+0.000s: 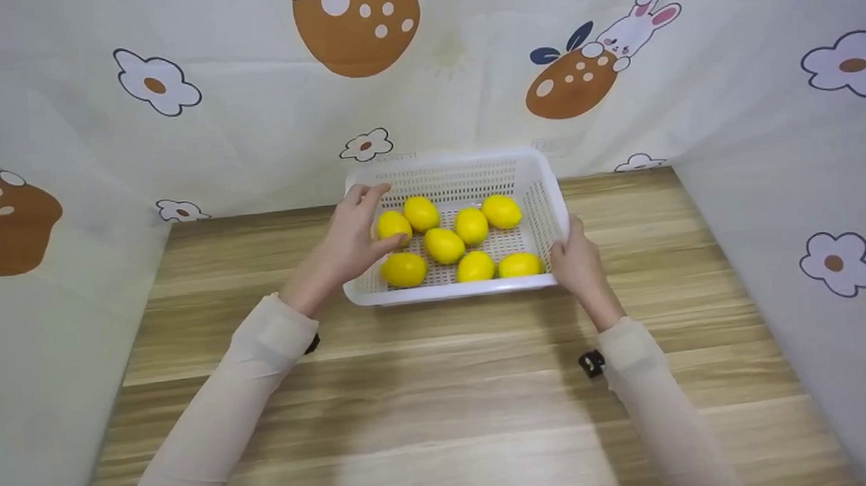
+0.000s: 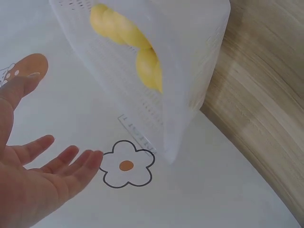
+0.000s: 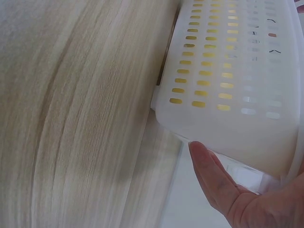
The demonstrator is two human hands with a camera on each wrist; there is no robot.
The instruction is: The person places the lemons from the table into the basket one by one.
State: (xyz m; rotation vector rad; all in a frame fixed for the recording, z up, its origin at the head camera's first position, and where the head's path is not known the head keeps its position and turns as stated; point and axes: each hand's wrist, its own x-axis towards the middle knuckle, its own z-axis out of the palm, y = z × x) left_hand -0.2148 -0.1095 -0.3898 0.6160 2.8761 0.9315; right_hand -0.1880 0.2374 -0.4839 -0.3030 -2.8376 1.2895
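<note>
A white plastic basket (image 1: 455, 293) with slotted walls stands on the wooden table, near its back edge. Several yellow lemons (image 1: 444, 246) lie loose on the basket's floor. My right hand (image 1: 579, 264) grips the basket's right side near the front corner; in the right wrist view a finger (image 3: 209, 173) lies along the outside of the wall. Above the basket's left end hovers my left hand (image 1: 353, 233), its fingers spread and nothing in them. The left wrist view shows that hand (image 2: 40, 180) apart from the basket rim (image 2: 166, 85), with relaxed fingers.
Pale cloth (image 1: 454, 91) printed with flowers and rabbits hangs behind the table and along both sides. The wood-grain table (image 1: 450, 407) stretches from the basket toward me. A small black item (image 1: 592, 364) sits at my right cuff.
</note>
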